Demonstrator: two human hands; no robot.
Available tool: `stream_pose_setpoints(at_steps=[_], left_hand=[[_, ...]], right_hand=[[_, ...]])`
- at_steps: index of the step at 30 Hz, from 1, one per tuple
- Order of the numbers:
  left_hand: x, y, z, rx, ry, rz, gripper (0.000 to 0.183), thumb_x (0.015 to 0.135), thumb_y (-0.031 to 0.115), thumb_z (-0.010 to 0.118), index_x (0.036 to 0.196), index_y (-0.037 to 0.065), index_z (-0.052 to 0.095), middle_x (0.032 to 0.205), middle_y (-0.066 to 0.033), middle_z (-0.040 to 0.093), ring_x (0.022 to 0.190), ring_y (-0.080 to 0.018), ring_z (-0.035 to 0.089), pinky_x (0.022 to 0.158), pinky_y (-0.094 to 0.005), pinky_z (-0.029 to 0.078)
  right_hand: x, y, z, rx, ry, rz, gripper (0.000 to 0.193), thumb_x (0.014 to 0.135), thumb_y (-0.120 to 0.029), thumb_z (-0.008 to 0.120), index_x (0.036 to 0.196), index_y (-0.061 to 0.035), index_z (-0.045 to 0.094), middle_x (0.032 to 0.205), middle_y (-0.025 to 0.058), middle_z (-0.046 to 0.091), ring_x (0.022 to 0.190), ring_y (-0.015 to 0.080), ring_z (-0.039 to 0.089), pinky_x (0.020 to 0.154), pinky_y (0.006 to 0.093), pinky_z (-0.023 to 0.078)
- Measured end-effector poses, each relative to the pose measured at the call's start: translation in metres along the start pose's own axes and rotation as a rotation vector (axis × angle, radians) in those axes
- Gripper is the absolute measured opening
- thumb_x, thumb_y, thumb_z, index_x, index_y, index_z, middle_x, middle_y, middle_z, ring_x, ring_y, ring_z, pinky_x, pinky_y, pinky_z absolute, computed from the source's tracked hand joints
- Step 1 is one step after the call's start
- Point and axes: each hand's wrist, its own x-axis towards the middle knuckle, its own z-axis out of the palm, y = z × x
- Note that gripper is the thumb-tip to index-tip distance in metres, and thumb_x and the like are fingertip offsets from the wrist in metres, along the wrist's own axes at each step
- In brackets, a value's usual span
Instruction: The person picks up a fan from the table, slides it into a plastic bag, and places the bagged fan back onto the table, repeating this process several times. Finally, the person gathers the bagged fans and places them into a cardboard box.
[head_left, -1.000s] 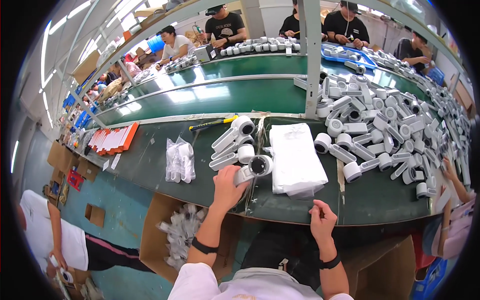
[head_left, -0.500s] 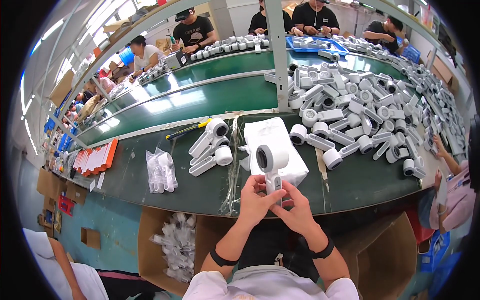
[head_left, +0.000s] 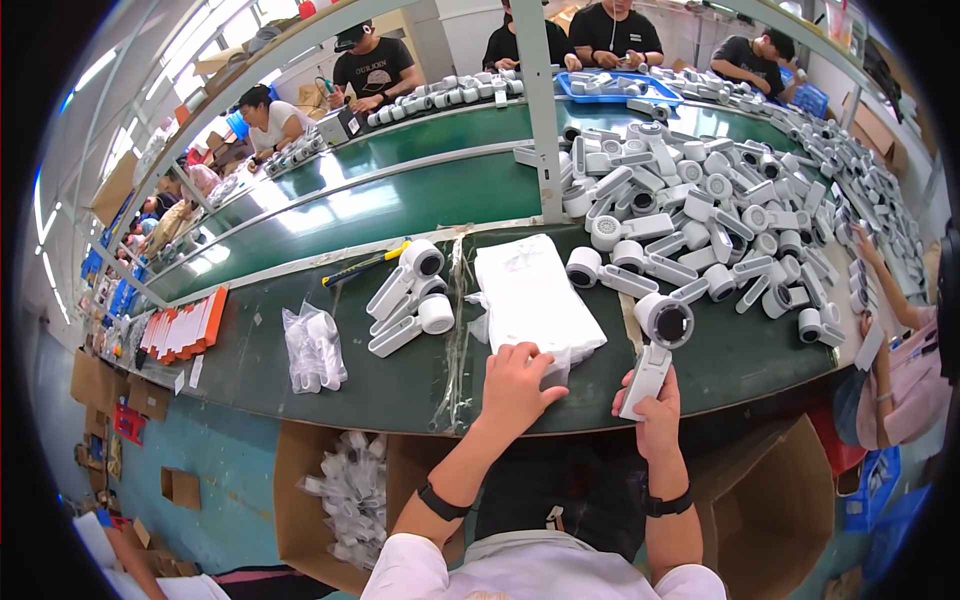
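Observation:
My right hand (head_left: 657, 405) grips the handle of a white handheld device with a round head (head_left: 660, 330), holding it upright over the near edge of the dark green bench (head_left: 300, 385). My left hand (head_left: 515, 380) rests, fingers curled, on the near corner of a stack of white plastic bags (head_left: 530, 295). To the left of the stack lie three similar white devices (head_left: 410, 295).
A large heap of white devices (head_left: 720, 210) covers the bench to the right. A bag of white parts (head_left: 312, 347) lies at left, orange cards (head_left: 180, 325) further left. A cardboard box of bagged parts (head_left: 345, 490) stands below. Other workers sit across the conveyor.
My left hand picked a device from the group, both hands held it in front of me, and now only the right hand holds it at right while the left has gone to the bag stack.

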Motion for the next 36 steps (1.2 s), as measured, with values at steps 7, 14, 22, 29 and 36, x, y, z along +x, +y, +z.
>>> stream_pose_setpoints(at_steps=[7,14,22,29,36], left_hand=[[-0.007,0.0,0.009,0.026,-0.062,-0.216,0.058,0.054,0.039,0.087,0.098,0.008,0.064,0.098,-0.0055,0.059,0.092,-0.0257,0.054,0.078,-0.0373,0.042],[-0.002,-0.001,0.017,0.087,0.108,0.026,0.03,0.07,0.021,0.079,0.094,0.008,0.066,0.091,-0.0047,0.06,0.088,-0.0262,0.056,0.074,-0.0382,0.043],[0.008,0.005,0.015,-0.592,0.069,-0.391,0.017,0.088,0.009,0.061,0.102,0.0,0.066,0.086,-0.0093,0.068,0.074,-0.0203,0.062,0.067,-0.0305,0.049],[0.009,0.017,0.008,-1.146,0.038,-0.644,0.019,0.094,0.01,0.059,0.104,-0.005,0.066,0.088,-0.0039,0.067,0.076,-0.007,0.059,0.067,-0.0212,0.047],[0.008,0.016,0.007,-1.352,-0.009,-0.678,0.02,0.09,0.007,0.068,0.105,-0.006,0.067,0.088,-0.0072,0.069,0.076,-0.0107,0.064,0.072,-0.0232,0.052]], right_hand=[[-0.005,0.012,0.003,0.004,-0.038,0.034,0.05,0.07,0.008,0.047,0.118,-0.0046,0.046,0.094,0.0094,0.059,0.066,0.0183,0.061,0.058,0.031,0.052],[-0.005,0.023,0.011,-0.093,-0.025,0.011,0.047,0.076,0.002,0.058,0.121,-0.005,0.046,0.091,0.0076,0.06,0.065,0.0169,0.06,0.057,0.0292,0.051],[-0.003,0.029,0.03,-0.095,0.026,-0.019,0.041,0.075,0.007,0.066,0.11,-0.005,0.048,0.091,0.0075,0.062,0.063,0.0134,0.058,0.053,0.0274,0.049],[0.006,0.036,0.063,-0.092,0.089,-0.089,0.04,0.076,0.002,0.076,0.102,-0.0053,0.047,0.091,0.0044,0.062,0.065,0.0084,0.058,0.052,0.0219,0.047],[0.013,0.034,0.073,-0.079,0.121,-0.169,0.038,0.077,0.003,0.073,0.104,-0.0039,0.047,0.087,0.0049,0.061,0.064,0.0096,0.058,0.052,0.0226,0.048]])
